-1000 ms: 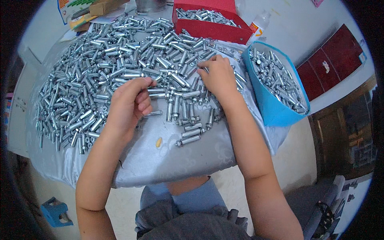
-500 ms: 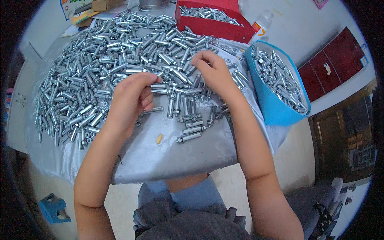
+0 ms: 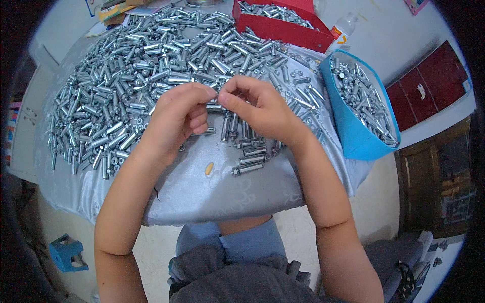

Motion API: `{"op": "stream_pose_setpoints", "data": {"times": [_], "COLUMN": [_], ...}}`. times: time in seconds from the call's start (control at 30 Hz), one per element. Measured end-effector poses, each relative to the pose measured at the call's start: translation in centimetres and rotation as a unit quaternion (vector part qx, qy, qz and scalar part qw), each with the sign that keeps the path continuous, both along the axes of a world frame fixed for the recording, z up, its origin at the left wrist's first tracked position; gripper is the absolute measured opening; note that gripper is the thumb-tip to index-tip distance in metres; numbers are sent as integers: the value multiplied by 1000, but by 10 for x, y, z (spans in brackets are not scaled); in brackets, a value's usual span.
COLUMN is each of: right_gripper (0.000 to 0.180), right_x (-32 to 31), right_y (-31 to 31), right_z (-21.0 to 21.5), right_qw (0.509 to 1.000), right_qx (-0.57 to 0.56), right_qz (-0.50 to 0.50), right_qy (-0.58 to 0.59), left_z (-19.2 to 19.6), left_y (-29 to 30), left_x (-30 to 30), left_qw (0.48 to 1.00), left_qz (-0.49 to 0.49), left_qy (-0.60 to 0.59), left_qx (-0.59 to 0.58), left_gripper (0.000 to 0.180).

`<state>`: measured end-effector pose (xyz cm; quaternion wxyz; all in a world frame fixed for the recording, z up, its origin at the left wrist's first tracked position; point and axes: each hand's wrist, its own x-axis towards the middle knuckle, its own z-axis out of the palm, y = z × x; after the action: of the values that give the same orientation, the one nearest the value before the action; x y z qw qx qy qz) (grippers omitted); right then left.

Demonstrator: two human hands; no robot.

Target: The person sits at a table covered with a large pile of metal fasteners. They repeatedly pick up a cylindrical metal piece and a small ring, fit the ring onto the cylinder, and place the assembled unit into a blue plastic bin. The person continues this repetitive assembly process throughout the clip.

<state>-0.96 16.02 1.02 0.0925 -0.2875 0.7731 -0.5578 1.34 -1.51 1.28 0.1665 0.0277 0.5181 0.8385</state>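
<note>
My left hand point(image 3: 179, 118) and my right hand point(image 3: 255, 108) meet fingertip to fingertip above a table covered with a silvery cloth point(image 3: 212, 187). Between the fingers they pinch a small silver metal bolt piece point(image 3: 214, 106), mostly hidden by the fingers. A big heap of silver bolts and sleeves point(image 3: 151, 65) spreads over the cloth behind and to the left of both hands. A few loose bolts point(image 3: 247, 161) lie just below my right wrist.
A blue bin point(image 3: 353, 136) full of silver bolts stands at the right. A red tray point(image 3: 283, 30) with more bolts is at the back, a plastic bottle point(image 3: 343, 28) beside it. A small tan bit point(image 3: 208, 168) lies on the cloth. A blue stool point(image 3: 65, 252) is on the floor.
My right hand has come back from the heap toward the left hand. Both hands now join over the cloth, holding a bolt piece between them.
</note>
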Motion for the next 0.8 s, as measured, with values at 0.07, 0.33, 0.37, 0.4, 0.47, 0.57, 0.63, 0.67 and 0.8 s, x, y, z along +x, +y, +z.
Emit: {"op": "stream_pose_setpoints", "data": {"times": [0.07, 0.33, 0.37, 0.4, 0.47, 0.57, 0.63, 0.67, 0.8], "right_gripper": [15, 15, 16, 16, 18, 20, 20, 20, 17], "right_x": [0, -3, -2, -2, -3, -4, -3, -3, 2], "right_y": [-1, 0, -1, -2, -3, -4, -4, -5, -12], "right_z": [-3, -5, -4, -3, -6, -10, -11, -11, -8], "right_qw": [1000, 999, 999, 999, 997, 994, 992, 990, 984], "right_qx": [-20, -49, -48, -47, -61, -89, -100, -109, -112], "right_qz": [-5, -10, -6, -2, -14, -38, -46, -58, -110], "right_qy": [-5, 20, 15, 10, 35, 60, 57, 64, 90], "left_z": [4, 2, 3, 4, 5, 3, 3, 3, -3], "left_y": [1, 2, 1, 0, -2, -1, 1, 2, 2], "left_x": [1, 1, 2, 2, 2, 0, 0, 0, -1], "left_qw": [1000, 1000, 1000, 1000, 999, 999, 999, 1000, 999], "left_qz": [-10, -10, -13, -20, -34, -39, -27, -14, 24], "left_qy": [3, -3, -6, -10, -15, -19, -19, -18, -17], "left_qx": [-5, 0, -6, 3, 20, 18, 11, 4, 21], "left_gripper": [12, 11, 11, 11, 11, 10, 11, 12, 14]}}
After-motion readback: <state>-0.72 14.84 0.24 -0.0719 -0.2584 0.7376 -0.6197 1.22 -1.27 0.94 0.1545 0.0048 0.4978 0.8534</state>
